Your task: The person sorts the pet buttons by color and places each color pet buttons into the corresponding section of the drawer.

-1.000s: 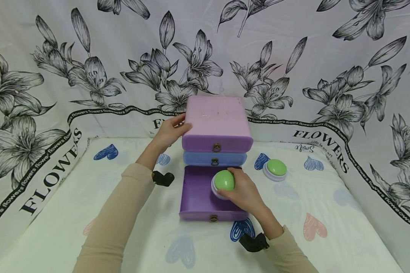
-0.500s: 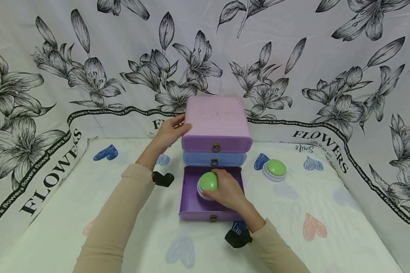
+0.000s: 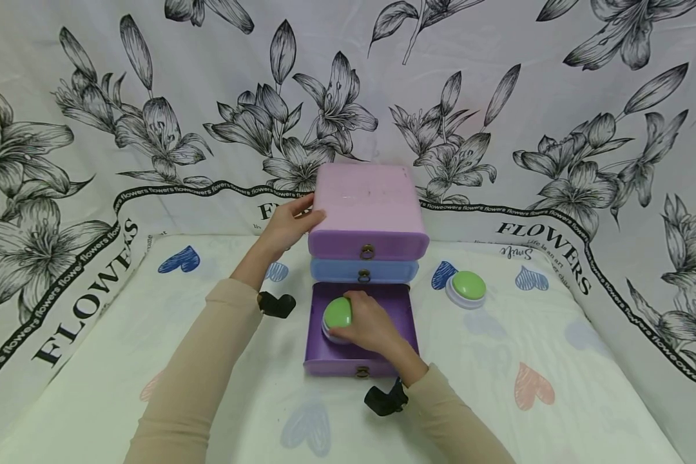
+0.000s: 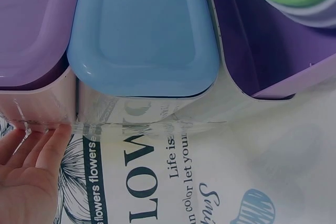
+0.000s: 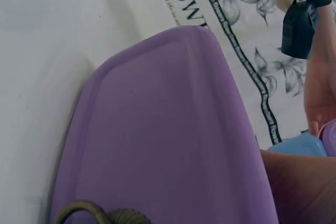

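My right hand (image 3: 374, 325) grips a round white case with a domed green top (image 3: 338, 313) inside the pulled-out bottom purple drawer (image 3: 325, 367). Thumb and fingers curl over its right side. That drawer belongs to a small stacked drawer cabinet (image 3: 371, 196) with a pink top. Against the cabinet's left side my left hand (image 3: 290, 225) rests, its fingers fairly straight; the left wrist view shows the fingertips touching the pink wall. Above the open drawer, the blue drawer (image 4: 147, 30) and the upper purple drawer (image 3: 336, 245) are pushed in. The purple drawer front (image 5: 152, 124) fills much of the right wrist view.
A second green-topped white case (image 3: 468, 287) lies on the cloth to the right of the cabinet. The white cloth (image 3: 238, 399) has printed hearts. Behind the cabinet hangs a flower-printed sheet (image 3: 475, 38). A black wrist camera mount (image 3: 386, 397) sits below the open drawer.
My right hand has carried the green-topped case leftward and slightly down, from the drawer's right half to its left side. The left hand and cabinet have stayed in place.
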Motion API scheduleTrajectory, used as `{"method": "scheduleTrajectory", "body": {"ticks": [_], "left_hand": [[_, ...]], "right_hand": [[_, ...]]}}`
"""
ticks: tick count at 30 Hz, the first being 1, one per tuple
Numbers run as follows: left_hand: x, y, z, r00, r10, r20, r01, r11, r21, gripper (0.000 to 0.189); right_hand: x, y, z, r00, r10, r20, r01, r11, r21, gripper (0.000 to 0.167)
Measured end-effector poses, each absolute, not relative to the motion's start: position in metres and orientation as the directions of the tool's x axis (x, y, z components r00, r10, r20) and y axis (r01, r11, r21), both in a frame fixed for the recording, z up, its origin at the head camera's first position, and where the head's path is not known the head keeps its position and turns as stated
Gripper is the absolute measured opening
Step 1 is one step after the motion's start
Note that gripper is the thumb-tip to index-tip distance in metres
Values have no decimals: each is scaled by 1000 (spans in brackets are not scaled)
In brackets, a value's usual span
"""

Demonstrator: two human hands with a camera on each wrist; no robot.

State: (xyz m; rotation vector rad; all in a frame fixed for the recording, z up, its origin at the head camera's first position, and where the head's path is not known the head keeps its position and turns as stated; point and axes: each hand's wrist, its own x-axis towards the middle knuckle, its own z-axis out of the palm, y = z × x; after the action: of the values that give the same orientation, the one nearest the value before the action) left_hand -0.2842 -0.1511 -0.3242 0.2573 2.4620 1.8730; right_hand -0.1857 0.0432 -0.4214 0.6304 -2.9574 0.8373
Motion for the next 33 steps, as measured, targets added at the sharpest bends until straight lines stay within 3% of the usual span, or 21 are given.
{"method": "scheduleTrajectory", "body": {"ticks": [33], "left_hand": [[-283,-150,-325,-984,157,79,116,240,964,68]], "right_hand": [[-188,33,-429,-921,-389,24,-353,807,-473,71]]}}
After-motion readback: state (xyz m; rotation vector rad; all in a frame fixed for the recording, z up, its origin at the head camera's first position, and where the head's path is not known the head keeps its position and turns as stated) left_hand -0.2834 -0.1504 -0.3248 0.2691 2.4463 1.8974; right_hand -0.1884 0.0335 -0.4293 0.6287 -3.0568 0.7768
